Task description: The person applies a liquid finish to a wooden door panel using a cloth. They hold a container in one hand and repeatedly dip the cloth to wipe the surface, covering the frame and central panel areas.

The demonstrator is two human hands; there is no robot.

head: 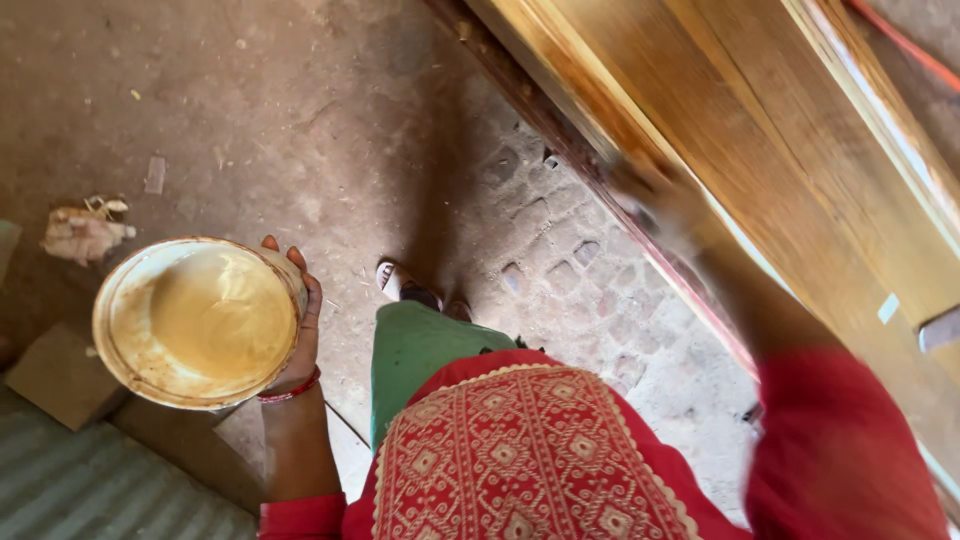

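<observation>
Left hand [300, 335]: grip wrapped around the side of a round tin [200, 320], fingers curled over the rim, tin held level at hip height and about half full of tan liquid finish. Right hand [655, 200]: blurred in motion against the lower edge of a varnished wooden panel [760, 130]; grip state impossible to tell, anything held in it not visible. Advice for the step in hand: keep the tin level and close to the body, work along the grain, watch the reddish bottom edge of the panel for drips. Edges: panel slanting from top centre to lower right, its lower edge just beside the right forearm. Open room: bare dirt floor [300, 120] ahead and left, patterned paving beneath the panel; crumpled scrap [80, 235], block [65, 375] and corrugated sheet [90, 480] to the left, near the tin
</observation>
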